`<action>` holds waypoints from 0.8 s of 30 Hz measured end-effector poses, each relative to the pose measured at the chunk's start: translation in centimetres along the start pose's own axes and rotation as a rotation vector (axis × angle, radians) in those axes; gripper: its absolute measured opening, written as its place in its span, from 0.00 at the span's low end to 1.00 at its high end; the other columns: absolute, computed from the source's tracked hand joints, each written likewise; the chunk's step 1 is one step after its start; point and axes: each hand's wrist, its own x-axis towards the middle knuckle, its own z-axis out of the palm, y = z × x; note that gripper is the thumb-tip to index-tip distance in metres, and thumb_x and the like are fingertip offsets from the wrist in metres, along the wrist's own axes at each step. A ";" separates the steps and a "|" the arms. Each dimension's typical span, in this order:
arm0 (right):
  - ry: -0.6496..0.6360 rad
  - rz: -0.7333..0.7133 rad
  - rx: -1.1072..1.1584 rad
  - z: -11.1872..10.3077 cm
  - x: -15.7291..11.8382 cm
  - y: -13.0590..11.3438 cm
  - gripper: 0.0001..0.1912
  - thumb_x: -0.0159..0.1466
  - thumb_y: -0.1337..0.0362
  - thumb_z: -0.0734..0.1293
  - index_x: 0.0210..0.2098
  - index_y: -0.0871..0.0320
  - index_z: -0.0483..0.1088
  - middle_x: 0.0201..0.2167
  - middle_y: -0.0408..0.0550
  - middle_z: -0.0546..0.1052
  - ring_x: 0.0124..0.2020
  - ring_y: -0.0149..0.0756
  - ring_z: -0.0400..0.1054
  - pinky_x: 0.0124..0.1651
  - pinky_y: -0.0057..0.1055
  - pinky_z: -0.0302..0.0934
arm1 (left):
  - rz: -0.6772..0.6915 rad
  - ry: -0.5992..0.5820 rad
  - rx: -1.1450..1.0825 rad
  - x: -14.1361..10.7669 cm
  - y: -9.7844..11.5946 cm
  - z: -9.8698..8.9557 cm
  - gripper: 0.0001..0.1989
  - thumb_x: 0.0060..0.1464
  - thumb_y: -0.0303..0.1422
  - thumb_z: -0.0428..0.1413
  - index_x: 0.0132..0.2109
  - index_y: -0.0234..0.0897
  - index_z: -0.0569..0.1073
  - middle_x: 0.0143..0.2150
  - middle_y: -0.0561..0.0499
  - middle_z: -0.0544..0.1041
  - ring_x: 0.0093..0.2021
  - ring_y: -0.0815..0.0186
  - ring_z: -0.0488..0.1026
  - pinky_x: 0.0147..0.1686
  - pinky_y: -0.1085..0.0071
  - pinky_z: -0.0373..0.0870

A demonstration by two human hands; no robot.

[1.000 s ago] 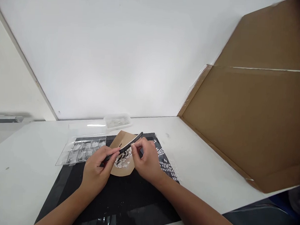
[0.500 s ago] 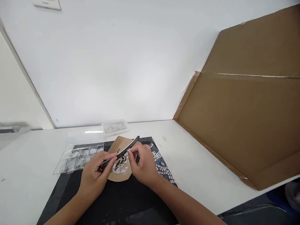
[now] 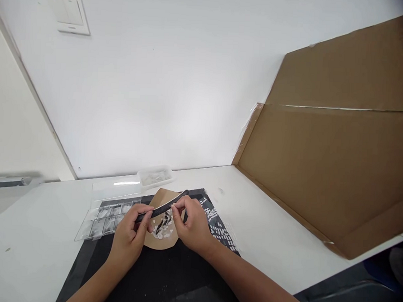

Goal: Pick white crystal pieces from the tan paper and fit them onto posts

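A slim, curved black strip (image 3: 163, 208) with a pale line along its upper edge is held up in front of me. Its left end is gripped between the thumb and fingers of my left hand (image 3: 131, 230). My right hand (image 3: 192, 222) pinches the strip near its right end, which pokes out past the fingers. Under both hands lies a piece of brown paper (image 3: 160, 244) bearing small white bits (image 3: 164, 231) and dark scraps. Whether the right fingertips also hold some tiny piece is too small to tell.
Beneath the paper is a black mat (image 3: 156, 273). Small white pieces (image 3: 223, 232) lie in rows at its right. A clear compartment box (image 3: 100, 224) stands open on the left, a white tray (image 3: 156, 175) behind. Brown cardboard (image 3: 320, 174) stands at the right.
The strip has tilted to a flatter angle, its right end lower. Both hands keep their grip. My view has tipped up slightly, showing more of the wall switch.
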 end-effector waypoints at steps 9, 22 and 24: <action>0.021 0.151 0.031 -0.1 0.5 2.0 0.09 0.69 0.59 0.62 0.33 0.54 0.65 0.30 0.44 0.76 0.32 0.36 0.70 0.38 0.32 0.58 | -0.013 -0.056 0.080 0.6 -0.7 -0.4 0.12 0.66 0.43 0.51 0.49 0.43 0.72 0.44 0.50 0.75 0.31 0.67 0.74 0.31 0.70 0.73; 0.045 0.171 0.073 -0.4 0.7 2.1 0.09 0.69 0.57 0.63 0.33 0.54 0.64 0.28 0.41 0.74 0.30 0.34 0.69 0.35 0.30 0.59 | 0.193 0.060 0.450 2.4 -1.4 -3.0 0.16 0.70 0.38 0.46 0.46 0.42 0.78 0.45 0.49 0.81 0.51 0.57 0.72 0.53 0.58 0.68; 0.044 0.177 0.072 -0.4 0.8 2.1 0.10 0.69 0.57 0.63 0.33 0.54 0.64 0.28 0.42 0.75 0.29 0.34 0.69 0.34 0.30 0.59 | 0.174 0.097 0.462 2.4 -1.7 -3.2 0.17 0.70 0.37 0.44 0.49 0.42 0.78 0.48 0.49 0.81 0.55 0.56 0.70 0.55 0.56 0.68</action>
